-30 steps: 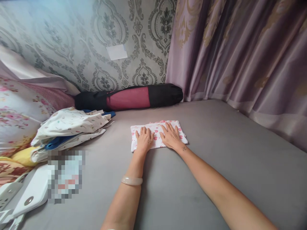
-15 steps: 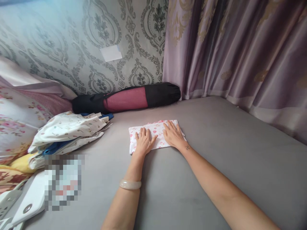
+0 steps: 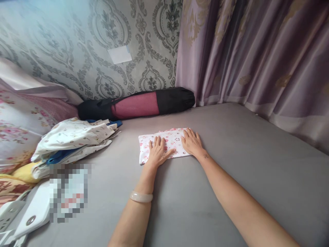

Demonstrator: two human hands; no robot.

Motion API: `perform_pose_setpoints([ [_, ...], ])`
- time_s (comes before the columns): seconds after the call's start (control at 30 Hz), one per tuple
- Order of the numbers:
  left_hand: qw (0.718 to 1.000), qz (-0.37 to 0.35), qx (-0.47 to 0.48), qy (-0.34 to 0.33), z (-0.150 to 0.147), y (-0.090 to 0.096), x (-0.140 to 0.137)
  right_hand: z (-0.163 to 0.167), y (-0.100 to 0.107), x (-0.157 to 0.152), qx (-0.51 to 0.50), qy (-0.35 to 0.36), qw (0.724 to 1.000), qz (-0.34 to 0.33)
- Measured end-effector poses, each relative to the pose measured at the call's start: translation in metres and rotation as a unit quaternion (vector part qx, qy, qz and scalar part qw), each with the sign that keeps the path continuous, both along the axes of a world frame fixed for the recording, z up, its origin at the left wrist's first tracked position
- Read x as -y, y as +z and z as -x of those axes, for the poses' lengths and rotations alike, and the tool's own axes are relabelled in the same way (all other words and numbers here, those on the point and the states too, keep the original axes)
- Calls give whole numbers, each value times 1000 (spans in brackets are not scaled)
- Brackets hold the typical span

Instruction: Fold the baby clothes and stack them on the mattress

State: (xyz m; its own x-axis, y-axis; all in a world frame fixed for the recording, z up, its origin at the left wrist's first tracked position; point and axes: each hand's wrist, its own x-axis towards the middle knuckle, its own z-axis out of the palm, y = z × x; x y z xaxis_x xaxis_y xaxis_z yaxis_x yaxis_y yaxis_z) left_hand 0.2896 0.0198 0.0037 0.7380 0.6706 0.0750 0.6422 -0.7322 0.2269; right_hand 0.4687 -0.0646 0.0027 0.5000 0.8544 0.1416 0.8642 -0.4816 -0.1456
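A folded white cloth (image 3: 177, 140) with a pink and red print lies flat on the grey bed sheet (image 3: 231, 144). Its far edge shows a bit of pink frill. My left hand (image 3: 158, 151) rests palm down on the cloth's left half, fingers spread and thumb pointing right. On the right end of the cloth lies my right hand (image 3: 192, 142), also flat with its fingers extended, covering the right edge. Neither hand grips anything. A pale bangle (image 3: 141, 196) circles my left forearm.
Left of the cloth is a pile of printed white clothes (image 3: 74, 135) beside a floral pillow (image 3: 17, 133). A white power bank-like device (image 3: 37, 209) and a power strip (image 3: 9, 212) lie at lower left. A long black and pink bag (image 3: 136, 104) lies along the wall; curtains (image 3: 244, 51) hang behind.
My right hand has slid rightward over the cloth to its right edge. My left hand has shifted slightly right. Both stay flat on the cloth.
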Motion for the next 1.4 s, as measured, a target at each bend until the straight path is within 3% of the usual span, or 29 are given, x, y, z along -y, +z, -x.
perform_pose_setpoints([
  [0.17,1000,-16,4,0,0,4,-1,-3,0,1,-6,5,1000,-11],
  [0.33,999,-27,17,42,2,8,-14,-9,0,-4,-17,1,1000,-5],
  [0.5,998,-8,1,58,1,16,-47,-23,7,-16,-38,9,999,15],
  [0.63,995,16,-77,60,-3,28,-80,-41,17,-28,-52,41,997,38],
  [0.9,985,75,-154,12,-5,49,-117,-66,34,-41,-7,96,989,111],
  [1.1,978,93,-185,17,-9,53,-126,-76,41,-52,-43,93,982,158],
  [1.4,981,80,-178,-9,-2,71,-115,-81,58,-46,-84,132,977,147],
])
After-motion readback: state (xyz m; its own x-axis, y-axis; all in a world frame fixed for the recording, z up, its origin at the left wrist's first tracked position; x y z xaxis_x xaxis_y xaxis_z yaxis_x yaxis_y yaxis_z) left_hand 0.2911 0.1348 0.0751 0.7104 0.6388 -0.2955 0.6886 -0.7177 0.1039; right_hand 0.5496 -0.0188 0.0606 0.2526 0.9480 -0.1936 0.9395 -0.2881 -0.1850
